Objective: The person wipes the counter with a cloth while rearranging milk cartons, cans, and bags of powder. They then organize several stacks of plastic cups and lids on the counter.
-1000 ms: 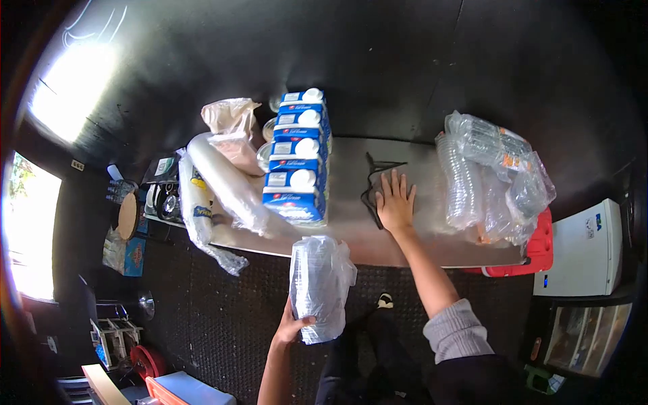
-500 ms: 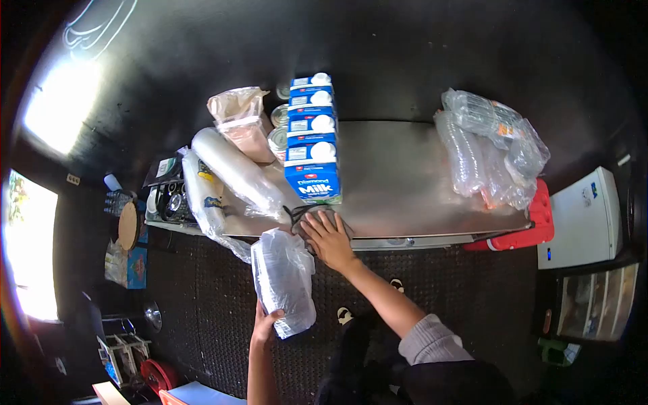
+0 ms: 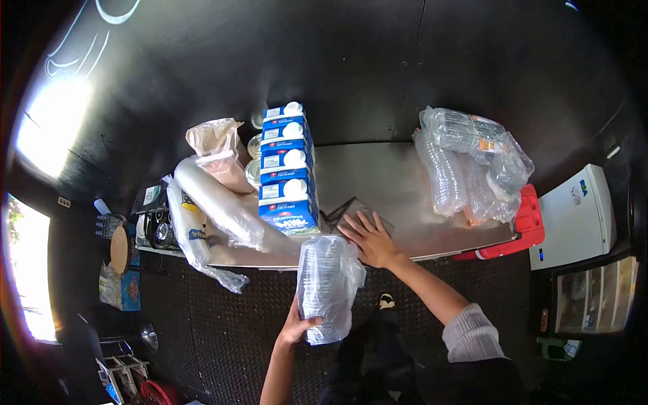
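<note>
My left hand (image 3: pixel 297 325) grips the lower end of a plastic-wrapped stack of clear lids or containers (image 3: pixel 325 283), held upright in front of the counter's edge. With fingers spread, my right hand (image 3: pixel 374 244) lies flat on a dark cloth (image 3: pixel 351 210) on the metal counter (image 3: pixel 364 169). Just left of the cloth stands a row of several blue-and-white milk cartons (image 3: pixel 289 214) with white caps. The cloth is partly hidden under my fingers.
Left of the cartons are tins (image 3: pixel 253 171), a pinkish bag (image 3: pixel 223 158) and long plastic-wrapped sleeves (image 3: pixel 216 202). Bagged clear cups (image 3: pixel 442 172) sit at the counter's right end, near a red cooler (image 3: pixel 530 219) and a white fridge (image 3: pixel 577 212).
My right hand and the cloth have slid right along the counter, away from the cartons. The wrapped stack in my left hand has also moved right. The camera view has shifted.
</note>
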